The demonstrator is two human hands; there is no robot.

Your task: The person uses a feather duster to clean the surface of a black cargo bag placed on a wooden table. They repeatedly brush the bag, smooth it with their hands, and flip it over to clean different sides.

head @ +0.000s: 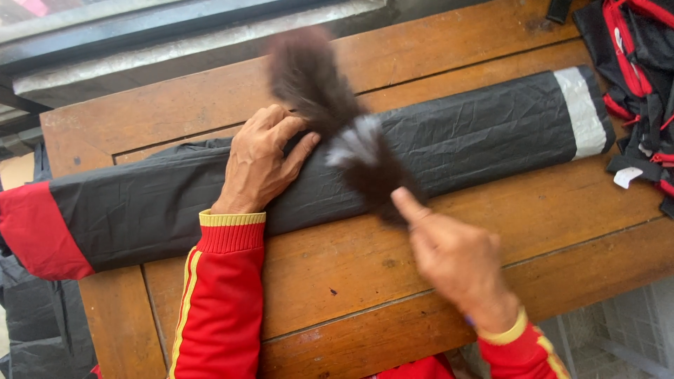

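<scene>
A long black fabric roll with a red end on the left and a grey band on the right lies across the wooden table. My left hand presses flat on the roll near its middle, fingers spread. My right hand grips a dark brown feather duster with some white feathers. The duster is blurred and lies over the roll just right of my left hand. Both arms wear red sleeves with yellow cuffs.
A black and red bag with straps and a white tag sits at the table's right edge. A window ledge runs along the far side. Dark fabric hangs off the left of the table.
</scene>
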